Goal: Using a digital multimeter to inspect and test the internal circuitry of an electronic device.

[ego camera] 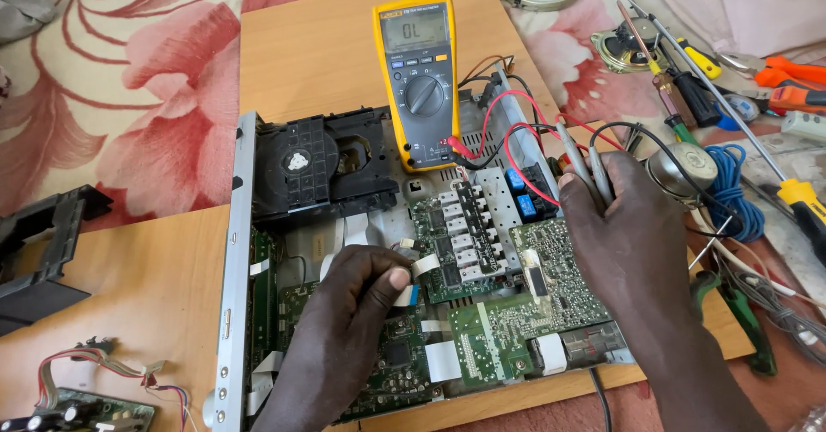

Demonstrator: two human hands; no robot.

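Green circuit boards [482,268] lie exposed in the opened silver player chassis [231,251]; left hand [344,329] pinches a white ribbon cable [419,268], right hand [628,234] clasps 2 grey probes [585,169] beside the yellow multimeter [419,79].

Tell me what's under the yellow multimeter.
The yellow multimeter lies with its top on the wooden board and its bottom on the open player chassis, beside the black disc drive. Red and black leads plug in there. Anything directly beneath is covered.

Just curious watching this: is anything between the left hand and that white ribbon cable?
Nothing visible: the left hand already pinches the white ribbon cable at its fingertips, above the green circuit board.
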